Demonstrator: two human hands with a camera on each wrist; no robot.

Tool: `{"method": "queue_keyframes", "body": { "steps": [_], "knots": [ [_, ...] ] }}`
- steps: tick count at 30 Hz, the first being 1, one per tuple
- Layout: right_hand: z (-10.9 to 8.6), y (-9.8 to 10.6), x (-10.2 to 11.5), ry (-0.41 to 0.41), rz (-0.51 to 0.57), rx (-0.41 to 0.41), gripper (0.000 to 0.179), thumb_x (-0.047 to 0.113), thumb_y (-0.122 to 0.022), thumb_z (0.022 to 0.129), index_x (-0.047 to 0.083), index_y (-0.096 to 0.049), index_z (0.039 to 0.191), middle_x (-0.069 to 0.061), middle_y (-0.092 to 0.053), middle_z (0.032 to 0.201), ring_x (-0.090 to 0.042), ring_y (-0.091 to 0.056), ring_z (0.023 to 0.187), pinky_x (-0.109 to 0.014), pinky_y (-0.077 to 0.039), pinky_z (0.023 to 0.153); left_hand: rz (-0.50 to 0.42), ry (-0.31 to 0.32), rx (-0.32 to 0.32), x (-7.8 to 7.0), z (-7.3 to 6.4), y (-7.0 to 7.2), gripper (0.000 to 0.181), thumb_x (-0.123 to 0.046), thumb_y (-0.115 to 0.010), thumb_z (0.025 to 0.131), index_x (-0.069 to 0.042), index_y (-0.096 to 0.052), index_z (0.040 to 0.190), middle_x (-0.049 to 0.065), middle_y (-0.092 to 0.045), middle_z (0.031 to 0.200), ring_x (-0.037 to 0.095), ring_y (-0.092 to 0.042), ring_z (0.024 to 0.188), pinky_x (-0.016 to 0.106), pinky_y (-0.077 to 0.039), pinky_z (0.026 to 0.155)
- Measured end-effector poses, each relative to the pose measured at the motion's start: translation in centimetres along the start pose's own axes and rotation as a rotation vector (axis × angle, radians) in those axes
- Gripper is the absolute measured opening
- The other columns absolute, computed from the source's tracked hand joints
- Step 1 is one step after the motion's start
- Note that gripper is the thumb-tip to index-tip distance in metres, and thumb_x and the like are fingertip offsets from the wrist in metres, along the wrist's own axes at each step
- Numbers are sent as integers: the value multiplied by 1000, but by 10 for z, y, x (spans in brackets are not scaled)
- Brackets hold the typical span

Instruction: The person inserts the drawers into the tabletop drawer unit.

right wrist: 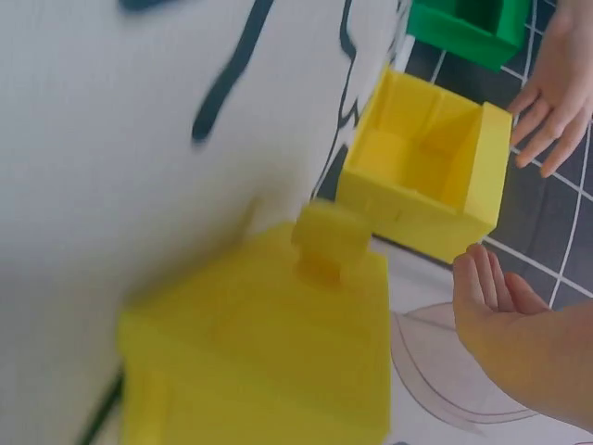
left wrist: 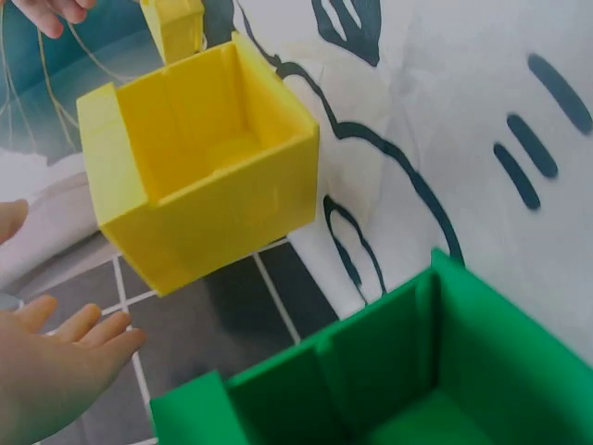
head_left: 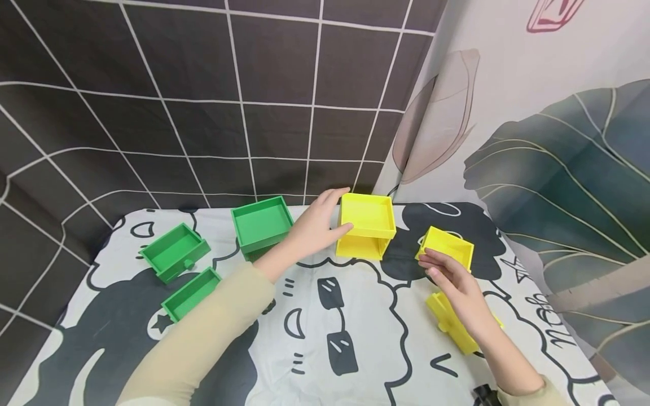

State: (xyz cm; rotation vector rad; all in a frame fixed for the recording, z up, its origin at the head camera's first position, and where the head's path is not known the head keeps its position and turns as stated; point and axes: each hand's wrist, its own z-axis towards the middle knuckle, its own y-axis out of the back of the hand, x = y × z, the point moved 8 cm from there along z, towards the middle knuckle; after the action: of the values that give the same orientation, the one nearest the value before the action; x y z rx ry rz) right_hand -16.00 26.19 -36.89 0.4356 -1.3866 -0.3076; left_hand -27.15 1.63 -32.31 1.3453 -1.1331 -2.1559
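Near the back edge of the tabletop (head_left: 376,344), right of its middle, stands the yellow cabinet (head_left: 367,217). The left hand (head_left: 321,221) is just beside its left wall, thumb and fingers apart, gripping nothing. Toward the right edge, the right hand (head_left: 459,290), fingers extended and holding nothing, blocks part of my view of the farther yellow drawer (head_left: 452,244) and the nearer yellow drawer (head_left: 453,328). Left of middle, the left wrist hides the lower part of a green cabinet (head_left: 262,223); two green drawers (head_left: 175,252) lie toward the left edge.

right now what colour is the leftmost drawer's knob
The knob is green, like its drawer; the head view shows it best.
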Motion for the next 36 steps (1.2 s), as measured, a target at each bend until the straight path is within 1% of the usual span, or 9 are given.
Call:
{"method": "queue_keyframes", "body": {
  "steps": [2, 5, 8, 12, 15, 20, 24, 30, 36],
  "knots": [
    [-1, -4, -4, -44, 99, 30, 44, 23, -42, 102, -1, -40, 138, -13, -55, 131, -7, -57, 116, -10, -46, 94, -11, 15, -18, 3, 4, -4, 73, -32, -68, 86, -19, -29, 146, 2, -35, 148, 19, -41, 132, 34, -42, 108],
    [-2, -9, -8, -92, 302, 73, 47, 22, -38, 103, -9, -36, 138, -6, -59, 127, -12, -58, 115, -17, -47, 97, -37, 32, -47, 6, 10, -10, 72, -30, -69, 86, -19, -30, 146, 2, -36, 147, 18, -40, 132, 34, -41, 109],
    [-6, -15, -9, -124, 622, 128, 44, 16, -34, 104, -14, -36, 136, -8, -61, 125, -20, -59, 116, -26, -48, 100, -68, 48, -67, 9, 14, -15, 72, -28, -70, 85, -19, -31, 145, 3, -36, 147, 19, -40, 132, 35, -40, 110],
    [-13, -26, -12, -207, 1060, 223, 39, 14, -29, 105, -8, -48, 131, -17, -60, 125, -28, -57, 119, -35, -42, 105, -124, 104, -83, 17, 18, -22, 73, -28, -70, 85, -19, -30, 146, 4, -35, 148, 21, -42, 131, 37, -41, 108],
    [-19, -34, -14, -285, 1253, 287, 42, 18, -26, 105, -4, -54, 127, -19, -59, 127, -28, -55, 121, -37, -38, 109, -176, 151, -96, 24, 20, -27, 74, -27, -70, 85, -18, -29, 146, 6, -34, 149, 22, -42, 131, 38, -42, 108],
    [-31, -45, -20, -403, 1440, 332, 47, 24, -23, 105, -4, -54, 127, -18, -57, 130, -28, -51, 125, -37, -32, 113, -267, 210, -109, 33, 23, -33, 76, -25, -71, 84, -15, -28, 147, 6, -36, 148, 21, -40, 133, 39, -39, 110],
    [-43, -52, -30, -522, 1543, 298, 48, 28, -25, 105, -3, -56, 124, -16, -56, 131, -26, -49, 128, -34, -29, 116, -361, 230, -111, 40, 28, -39, 77, -20, -71, 84, -12, -27, 147, 6, -36, 149, 20, -38, 135, 33, -36, 112],
    [-59, -58, -49, -712, 1554, 189, 47, 34, -31, 104, -1, -59, 120, -11, -55, 133, -20, -39, 134, -29, -24, 118, -532, 286, -90, 51, 32, -48, 78, -15, -72, 84, -13, -27, 147, 6, -38, 147, 19, -36, 136, 27, -32, 114],
    [-73, -61, -62, -791, 1595, 122, 47, 34, -33, 103, -2, -60, 116, -11, -56, 131, -18, -41, 133, -28, -26, 117, -745, 311, -49, 58, 33, -56, 74, -11, -69, 85, -12, -29, 147, 3, -35, 149, 15, -33, 138, 25, -30, 115]
  ]
}}
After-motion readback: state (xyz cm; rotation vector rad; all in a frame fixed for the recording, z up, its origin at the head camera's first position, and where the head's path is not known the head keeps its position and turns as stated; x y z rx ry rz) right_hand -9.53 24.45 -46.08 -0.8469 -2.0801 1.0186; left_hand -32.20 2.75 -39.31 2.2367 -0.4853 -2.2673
